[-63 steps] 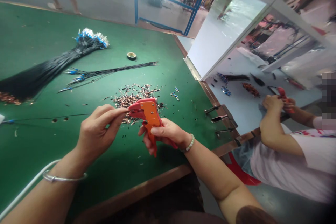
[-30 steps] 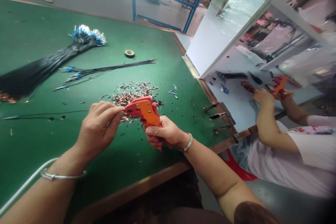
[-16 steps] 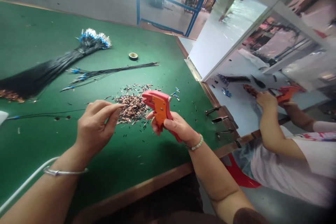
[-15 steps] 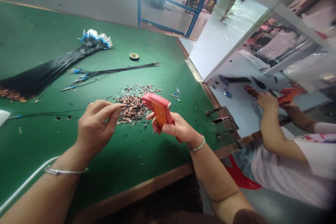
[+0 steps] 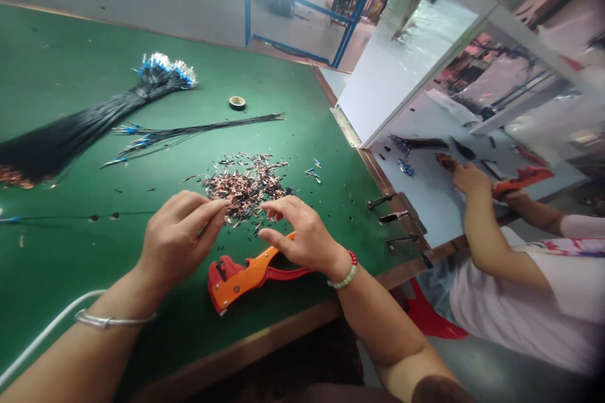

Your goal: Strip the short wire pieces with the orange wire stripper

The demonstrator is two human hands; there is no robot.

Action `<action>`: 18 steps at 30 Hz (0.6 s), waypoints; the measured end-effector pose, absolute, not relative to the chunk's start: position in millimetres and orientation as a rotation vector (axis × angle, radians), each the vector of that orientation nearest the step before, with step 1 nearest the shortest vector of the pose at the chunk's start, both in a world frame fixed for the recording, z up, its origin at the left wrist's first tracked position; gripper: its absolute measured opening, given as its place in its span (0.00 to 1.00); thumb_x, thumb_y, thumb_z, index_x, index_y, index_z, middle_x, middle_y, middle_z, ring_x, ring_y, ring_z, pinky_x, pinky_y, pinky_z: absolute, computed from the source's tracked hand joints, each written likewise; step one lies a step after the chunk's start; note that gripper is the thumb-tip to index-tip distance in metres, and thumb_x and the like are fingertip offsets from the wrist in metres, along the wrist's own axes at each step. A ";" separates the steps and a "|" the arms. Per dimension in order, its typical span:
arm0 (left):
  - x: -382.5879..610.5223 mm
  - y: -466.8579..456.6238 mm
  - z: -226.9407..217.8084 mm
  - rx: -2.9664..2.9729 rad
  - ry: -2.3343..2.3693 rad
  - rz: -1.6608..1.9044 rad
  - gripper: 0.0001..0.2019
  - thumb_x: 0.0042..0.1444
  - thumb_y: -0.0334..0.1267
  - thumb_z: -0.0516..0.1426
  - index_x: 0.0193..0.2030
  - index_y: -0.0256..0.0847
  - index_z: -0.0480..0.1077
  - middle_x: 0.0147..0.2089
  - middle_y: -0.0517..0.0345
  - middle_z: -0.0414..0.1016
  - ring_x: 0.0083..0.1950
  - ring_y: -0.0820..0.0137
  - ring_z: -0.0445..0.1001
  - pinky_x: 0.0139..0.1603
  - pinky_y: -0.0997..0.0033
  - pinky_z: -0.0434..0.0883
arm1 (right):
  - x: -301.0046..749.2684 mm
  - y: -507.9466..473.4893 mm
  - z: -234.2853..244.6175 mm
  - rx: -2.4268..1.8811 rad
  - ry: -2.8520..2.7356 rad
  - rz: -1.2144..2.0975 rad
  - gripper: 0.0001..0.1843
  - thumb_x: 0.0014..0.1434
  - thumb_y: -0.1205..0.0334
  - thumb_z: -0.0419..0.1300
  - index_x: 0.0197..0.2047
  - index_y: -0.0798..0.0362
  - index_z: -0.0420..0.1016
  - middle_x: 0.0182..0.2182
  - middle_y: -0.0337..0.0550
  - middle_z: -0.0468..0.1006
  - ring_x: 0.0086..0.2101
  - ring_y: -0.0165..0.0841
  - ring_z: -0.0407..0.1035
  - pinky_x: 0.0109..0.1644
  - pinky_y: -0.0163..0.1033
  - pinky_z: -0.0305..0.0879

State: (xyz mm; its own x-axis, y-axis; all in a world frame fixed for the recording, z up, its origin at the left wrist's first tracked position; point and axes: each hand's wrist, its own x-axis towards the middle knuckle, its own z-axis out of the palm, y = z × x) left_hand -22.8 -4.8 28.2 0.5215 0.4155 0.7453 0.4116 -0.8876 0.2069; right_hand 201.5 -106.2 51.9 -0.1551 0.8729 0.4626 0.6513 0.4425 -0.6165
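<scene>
My left hand [image 5: 182, 233] is closed in a pinch on a thin black wire [image 5: 137, 213], which runs out leftward to a blue connector. The gripped end is mostly hidden by my fingers. Facing it, my right hand [image 5: 302, 233] has thumb and fingers apart with nothing between them. Below the right hand, an orange and red wire stripper [image 5: 243, 280] lies on the green table, its jaws toward the left. Just beyond both hands spreads a pile of copper and black wire scraps [image 5: 243, 186].
Behind the pile lie several black wires [image 5: 203, 128] with blue ends, a tape roll [image 5: 237, 102] and a large wire bundle [image 5: 89, 119]. Loose blue terminals [image 5: 314, 173] sit right of the pile. Clamps [image 5: 394, 217] line the right edge. A co-worker [image 5: 510, 277] holds another stripper [image 5: 524, 179].
The wire stripper has left my right hand and now lies on the table nearer me. My right hand has opened. My left hand keeps its pinch, almost unmoved.
</scene>
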 end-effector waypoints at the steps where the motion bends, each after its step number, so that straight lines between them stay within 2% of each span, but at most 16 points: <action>1: -21.2 -7.3 29.1 2.765 0.700 1.317 0.09 0.61 0.29 0.62 0.49 0.40 0.75 0.35 0.57 0.74 0.36 0.69 0.70 0.39 0.70 0.69 | 201.2 -104.8 49.3 -1.317 -1.853 0.339 0.21 0.69 0.50 0.60 0.56 0.57 0.72 0.43 0.50 0.78 0.44 0.37 0.72 0.53 0.45 0.69; 4: -16.8 -14.7 31.9 2.818 0.584 1.238 0.11 0.61 0.28 0.61 0.50 0.38 0.74 0.35 0.56 0.73 0.36 0.68 0.69 0.39 0.69 0.69 | 196.8 -102.7 40.1 -1.322 -1.828 0.367 0.19 0.71 0.49 0.57 0.50 0.58 0.73 0.39 0.48 0.76 0.39 0.36 0.70 0.48 0.43 0.69; 9: -11.1 -22.9 35.1 2.844 0.457 1.185 0.12 0.63 0.29 0.59 0.52 0.37 0.72 0.34 0.56 0.73 0.34 0.68 0.69 0.37 0.69 0.67 | 189.4 -100.7 41.6 -1.293 -1.787 0.441 0.17 0.73 0.58 0.51 0.33 0.54 0.71 0.30 0.41 0.72 0.34 0.32 0.66 0.42 0.38 0.65; 14: -11.7 -25.3 33.5 2.866 0.489 1.172 0.08 0.64 0.30 0.58 0.50 0.37 0.74 0.30 0.58 0.72 0.30 0.69 0.69 0.32 0.69 0.64 | 190.6 -87.2 54.1 -1.270 -1.832 0.693 0.13 0.68 0.61 0.56 0.30 0.55 0.72 0.27 0.38 0.70 0.30 0.29 0.64 0.38 0.36 0.62; 18: -13.8 -24.8 27.2 2.864 0.551 1.250 0.08 0.64 0.32 0.59 0.49 0.39 0.74 0.35 0.56 0.80 0.31 0.70 0.76 0.32 0.71 0.68 | 189.9 -76.5 48.2 -1.201 -1.647 0.894 0.14 0.66 0.58 0.57 0.31 0.55 0.73 0.26 0.37 0.71 0.29 0.28 0.64 0.36 0.36 0.62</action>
